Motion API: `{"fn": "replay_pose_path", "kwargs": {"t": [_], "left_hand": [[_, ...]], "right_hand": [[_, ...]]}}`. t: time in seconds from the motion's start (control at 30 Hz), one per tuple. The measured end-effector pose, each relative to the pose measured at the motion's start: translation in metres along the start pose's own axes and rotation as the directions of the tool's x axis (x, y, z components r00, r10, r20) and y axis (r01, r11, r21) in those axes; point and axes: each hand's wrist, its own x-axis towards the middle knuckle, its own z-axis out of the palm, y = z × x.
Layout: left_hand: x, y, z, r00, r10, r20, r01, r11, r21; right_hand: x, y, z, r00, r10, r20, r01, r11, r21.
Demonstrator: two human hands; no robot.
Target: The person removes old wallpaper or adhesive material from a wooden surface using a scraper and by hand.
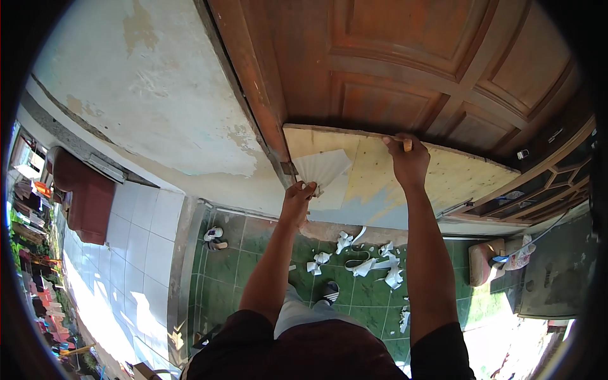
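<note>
My left hand (297, 202) is closed on the gathered lower end of a white sheet (323, 168), which fans out in creases over the left part of a pale wooden panel (383, 168). The panel shows bare yellowish wood above and a grey-blue strip along its bottom. At the panel's top edge, my right hand (410, 158) has its fingers curled around a small tan-brown piece (406, 145), perhaps a handle; its kind is not clear. Dark reddish-brown door panelling (386, 95) rises just above the pale panel.
Several torn, curled white strips (361, 266) lie on the green tiled floor (247, 253). Shoes (215, 237) sit by the left ledge. A cushioned seat (484, 263) is at the right, a maroon sofa (85, 196) at the far left. A peeling white wall (145, 82) stands beside the door frame.
</note>
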Motion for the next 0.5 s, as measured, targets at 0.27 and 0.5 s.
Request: {"fn": "replay_pose_path", "kwargs": {"t": [0.27, 0.5], "left_hand": [[0.004, -0.003, -0.027, 0.996, -0.039, 0.074, 0.021, 0.971, 0.236], [0.001, -0.011, -0.036, 0.995, -0.070, 0.066, 0.050, 0.962, 0.269]], "right_hand": [[0.003, 0.003, 0.003, 0.999, 0.039, 0.005, -0.039, 0.998, 0.041], [0.006, 0.005, 0.000, 0.997, 0.044, 0.056, -0.049, 0.996, 0.081]]}}
